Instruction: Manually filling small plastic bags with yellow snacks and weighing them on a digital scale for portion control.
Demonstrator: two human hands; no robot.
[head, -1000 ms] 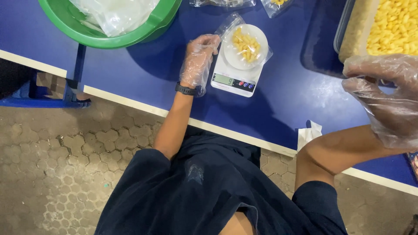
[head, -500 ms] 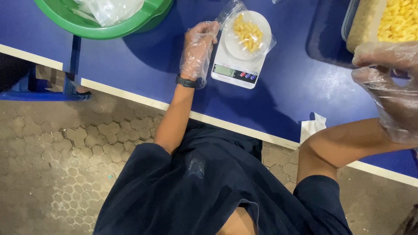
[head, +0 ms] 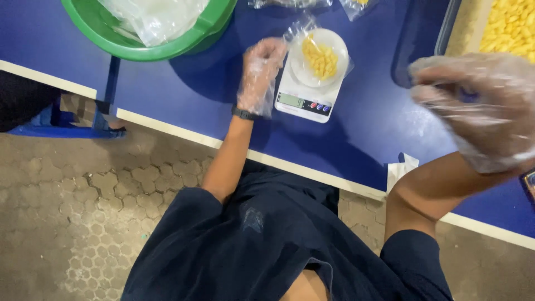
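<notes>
Since half a second ago, the right hand (head: 482, 108), in a clear plastic glove, has been swung inward from the 3 o'clock edge toward the scale and is now blurred; its fingers are curled together, but whether anything is pinched between them cannot be told. The left hand (head: 259, 72), likewise gloved and with a black wristband (head: 243, 113) on its wrist, has been kept at the left edge of the small white digital kitchen scale (head: 305, 89), its fingers loosely bent and touching the mouth of the clear plastic pouch of yellow snack pieces (head: 320, 56).

The pouch is laid flat on the scale's round white platform, at 12 o'clock from the person's body, and is only partly filled, the pieces heaped near its middle. The scale stands on the blue table top (head: 184, 89). At 11 o'clock a green plastic basin (head: 145, 44) with clear bags in it is seen; at 2 o'clock, a clear container of yellow snack pieces (head: 510, 28).
</notes>
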